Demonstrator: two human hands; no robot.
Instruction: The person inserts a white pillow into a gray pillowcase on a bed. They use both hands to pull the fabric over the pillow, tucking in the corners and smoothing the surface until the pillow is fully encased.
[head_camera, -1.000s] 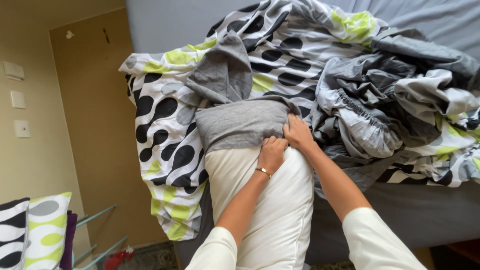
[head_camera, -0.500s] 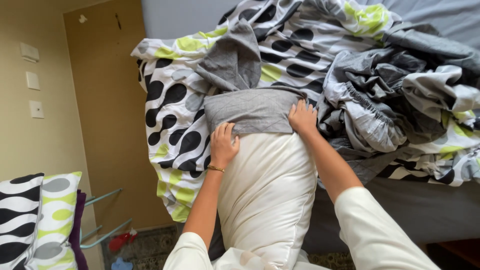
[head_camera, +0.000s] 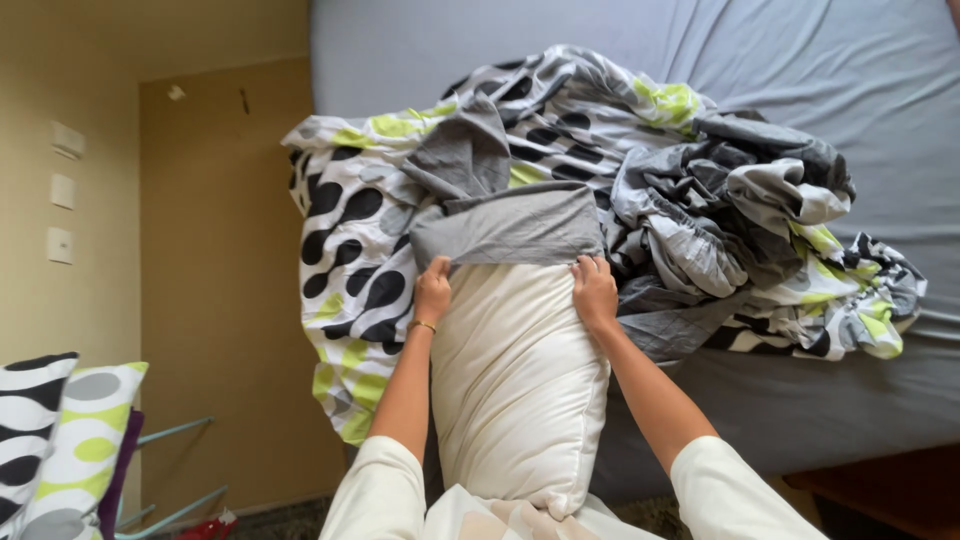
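Your left hand (head_camera: 432, 290) has slid out to the pillow's (head_camera: 515, 390) left corner, so both hands, the right hand (head_camera: 594, 292) too, now pinch the grey pillowcase (head_camera: 510, 225) hem at centre frame. Pillow looks soft and light; grip the hem corners.

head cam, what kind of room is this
Most likely a bedroom. A bed with a grey sheet carries a heap of patterned bedding, and both hands, left hand and right hand, grip a grey pillowcase on a white pillow.
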